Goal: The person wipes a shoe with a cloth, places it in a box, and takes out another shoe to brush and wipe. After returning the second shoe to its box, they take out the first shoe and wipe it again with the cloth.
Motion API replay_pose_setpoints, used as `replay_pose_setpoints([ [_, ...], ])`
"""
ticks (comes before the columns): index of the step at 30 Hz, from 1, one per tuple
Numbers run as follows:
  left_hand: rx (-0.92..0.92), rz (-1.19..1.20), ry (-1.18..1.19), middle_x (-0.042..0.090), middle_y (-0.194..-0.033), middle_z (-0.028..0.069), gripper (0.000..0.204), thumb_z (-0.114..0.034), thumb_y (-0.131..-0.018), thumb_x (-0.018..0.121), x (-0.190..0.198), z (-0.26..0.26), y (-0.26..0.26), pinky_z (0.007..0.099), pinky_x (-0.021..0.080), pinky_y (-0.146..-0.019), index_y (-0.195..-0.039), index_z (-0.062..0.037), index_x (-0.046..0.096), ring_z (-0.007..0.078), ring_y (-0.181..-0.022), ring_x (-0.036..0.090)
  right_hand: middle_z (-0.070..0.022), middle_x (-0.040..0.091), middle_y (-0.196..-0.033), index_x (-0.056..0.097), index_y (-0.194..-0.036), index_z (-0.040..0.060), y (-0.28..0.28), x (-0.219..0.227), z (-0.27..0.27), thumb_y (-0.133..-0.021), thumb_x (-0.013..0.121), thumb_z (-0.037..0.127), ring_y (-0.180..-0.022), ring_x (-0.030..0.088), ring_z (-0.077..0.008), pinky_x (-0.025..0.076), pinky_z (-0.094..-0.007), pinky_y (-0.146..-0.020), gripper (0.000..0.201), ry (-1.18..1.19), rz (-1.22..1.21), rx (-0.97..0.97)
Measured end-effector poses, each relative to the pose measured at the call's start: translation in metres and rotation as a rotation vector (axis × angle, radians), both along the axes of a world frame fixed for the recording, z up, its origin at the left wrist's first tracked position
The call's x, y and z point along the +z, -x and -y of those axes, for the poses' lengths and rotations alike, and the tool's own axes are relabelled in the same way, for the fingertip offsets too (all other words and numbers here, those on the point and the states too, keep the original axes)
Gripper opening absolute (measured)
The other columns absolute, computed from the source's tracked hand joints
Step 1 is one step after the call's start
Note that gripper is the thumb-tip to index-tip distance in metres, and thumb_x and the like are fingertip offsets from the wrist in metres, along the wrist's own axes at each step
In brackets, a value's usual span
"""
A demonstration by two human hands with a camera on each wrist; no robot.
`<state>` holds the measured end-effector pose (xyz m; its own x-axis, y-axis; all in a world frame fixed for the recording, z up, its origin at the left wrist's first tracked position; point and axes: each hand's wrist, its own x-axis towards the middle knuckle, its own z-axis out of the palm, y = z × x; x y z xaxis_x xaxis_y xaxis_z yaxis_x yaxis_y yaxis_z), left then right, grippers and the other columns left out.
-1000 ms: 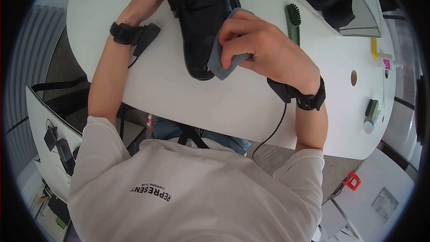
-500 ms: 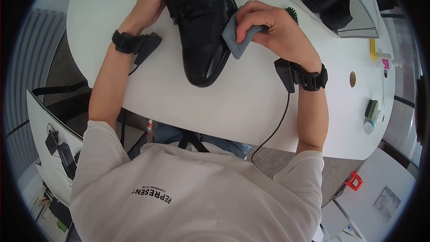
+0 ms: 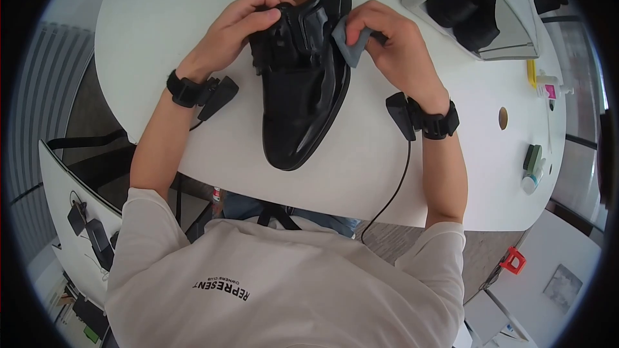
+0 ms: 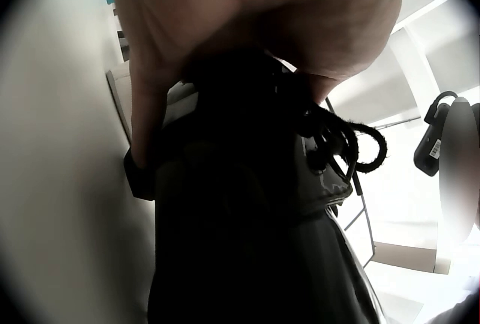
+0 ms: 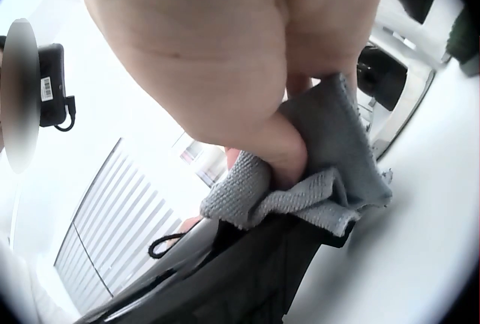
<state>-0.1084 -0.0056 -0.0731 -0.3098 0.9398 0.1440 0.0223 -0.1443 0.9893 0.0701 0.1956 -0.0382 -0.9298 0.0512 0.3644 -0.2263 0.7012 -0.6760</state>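
A glossy black lace-up shoe [image 3: 293, 109] stands on the white table, toe toward the person. My left hand [image 3: 238, 29] grips it by the collar beside the laces, thumb outside. In the left wrist view the shoe's dark upper [image 4: 225, 226] fills the middle, and a loop of black lace [image 4: 371, 148] sticks out to the right. Between thumb and fingers, my right hand [image 3: 396, 42] pinches a folded grey cloth [image 3: 348, 42]. That cloth lies against the shoe's side toward the heel; the right wrist view shows its ribbed weave [image 5: 236, 189] over the shoe's edge.
At the upper right stands a pale case [image 3: 516, 48] with a clear front and black things [image 3: 461, 9] inside. Along the right edge are a pump bottle [image 3: 548, 88], a green block [image 3: 532, 154] and a small bottle [image 3: 530, 183]. The white table [image 3: 219, 135] has a round hole [image 3: 503, 118].
The shoe has shifted toward the person, its opening now showing, and my left hand has come along. My right hand has moved the cloth from the toe back along the side toward the heel.
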Motion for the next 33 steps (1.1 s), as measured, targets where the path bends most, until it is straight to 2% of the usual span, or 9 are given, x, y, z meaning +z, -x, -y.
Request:
replay_pose_setpoints([
  [4, -0.004, -0.008, 0.020, 0.055, -0.110, 0.0028, 0.019, -0.024, -0.097, 0.050, 0.001, -0.001, -0.001, 0.0237, 0.039, -0.085, -0.093, -0.0053, 0.053, 0.0080, -0.093, 0.049, -0.0072, 0.059, -0.087, 0.061, -0.083, 0.0027, 0.003, -0.005, 0.009, -0.066, 0.047, -0.018, -0.069, 0.056, -0.0234, 0.043, -0.0321, -0.060, 0.030, 0.031, -0.068, -0.119],
  [9, -0.016, -0.019, 0.020, 0.056, -0.110, 0.0015, 0.020, -0.025, -0.097, 0.050, 0.005, 0.001, -0.004, 0.0226, 0.040, -0.083, -0.094, -0.0054, 0.053, 0.0070, -0.092, 0.050, -0.0073, 0.060, -0.088, 0.064, -0.084, 0.0051, 0.003, 0.001, 0.027, -0.070, 0.057, -0.012, -0.070, 0.059, -0.0245, 0.046, -0.0304, -0.059, 0.023, 0.071, -0.151, -0.282],
  [12, -0.012, -0.034, 0.031, 0.056, -0.109, 0.0001, 0.020, -0.025, -0.096, 0.050, -0.002, 0.001, 0.001, 0.0220, 0.040, -0.081, -0.096, -0.0054, 0.054, 0.0064, -0.092, 0.050, -0.0069, 0.061, -0.089, 0.065, -0.083, 0.0052, 0.002, 0.004, 0.038, -0.070, 0.060, -0.010, -0.073, 0.060, -0.0256, 0.048, -0.0312, -0.060, 0.021, -0.045, -0.212, -0.229],
  [14, -0.004, -0.042, 0.033, 0.056, -0.108, -0.0004, 0.020, -0.025, -0.096, 0.050, 0.001, 0.001, -0.001, 0.0220, 0.039, -0.081, -0.096, -0.0054, 0.054, 0.0063, -0.091, 0.049, -0.0052, 0.061, -0.088, 0.065, -0.081, 0.0063, 0.001, 0.006, 0.047, -0.066, 0.061, -0.010, -0.076, 0.059, -0.0250, 0.049, -0.0322, -0.061, 0.022, -0.031, -0.253, -0.196],
  [16, 0.005, -0.053, 0.033, 0.056, -0.107, -0.0008, 0.021, -0.026, -0.096, 0.050, 0.001, 0.001, -0.002, 0.0220, 0.039, -0.081, -0.097, -0.0055, 0.054, 0.0062, -0.091, 0.049, -0.0038, 0.060, -0.087, 0.064, -0.078, 0.0074, -0.003, 0.011, 0.053, -0.062, 0.062, -0.009, -0.080, 0.058, -0.0230, 0.050, -0.0324, -0.064, 0.023, -0.215, -0.276, -0.034],
  [21, -0.008, -0.137, 0.029, 0.055, -0.107, -0.0010, 0.021, -0.026, -0.096, 0.050, 0.004, 0.001, -0.002, 0.0226, 0.037, -0.083, -0.096, -0.0054, 0.053, 0.0071, -0.091, 0.047, -0.0030, 0.058, -0.085, 0.063, -0.076, 0.0068, -0.022, 0.030, 0.062, -0.060, 0.065, -0.006, -0.083, 0.056, -0.0219, 0.050, -0.0332, -0.066, 0.020, -0.305, -0.107, 0.156],
  [23, -0.005, -0.140, 0.030, 0.055, -0.107, -0.0005, 0.021, -0.026, -0.096, 0.050, -0.001, 0.002, -0.002, 0.0229, 0.036, -0.084, -0.096, -0.0052, 0.053, 0.0076, -0.092, 0.047, -0.0034, 0.057, -0.086, 0.063, -0.077, 0.0066, -0.029, 0.041, 0.058, -0.062, 0.066, -0.005, -0.084, 0.056, -0.0219, 0.050, -0.0331, -0.066, 0.019, -0.299, 0.066, 0.235],
  [27, -0.007, -0.157, 0.027, 0.054, -0.108, 0.0006, 0.022, -0.027, -0.097, 0.049, -0.001, 0.001, 0.000, 0.0243, 0.035, -0.087, -0.096, -0.0050, 0.053, 0.0087, -0.095, 0.046, -0.0053, 0.057, -0.087, 0.062, -0.080, 0.0054, -0.031, 0.044, 0.046, -0.064, 0.068, -0.004, -0.083, 0.057, -0.0241, 0.050, -0.0340, -0.066, 0.019, -0.267, 0.097, 0.225],
  [33, 0.019, -0.231, 0.020, 0.054, -0.105, 0.0004, 0.023, -0.025, -0.099, 0.046, 0.004, 0.001, -0.006, 0.0244, 0.035, -0.088, -0.100, -0.0041, 0.053, 0.0086, -0.095, 0.047, -0.0079, 0.059, -0.093, 0.065, -0.091, 0.0065, -0.010, 0.024, 0.025, -0.070, 0.071, -0.001, -0.079, 0.060, -0.0279, 0.050, -0.0348, -0.069, 0.023, -0.177, -0.041, -0.046],
])
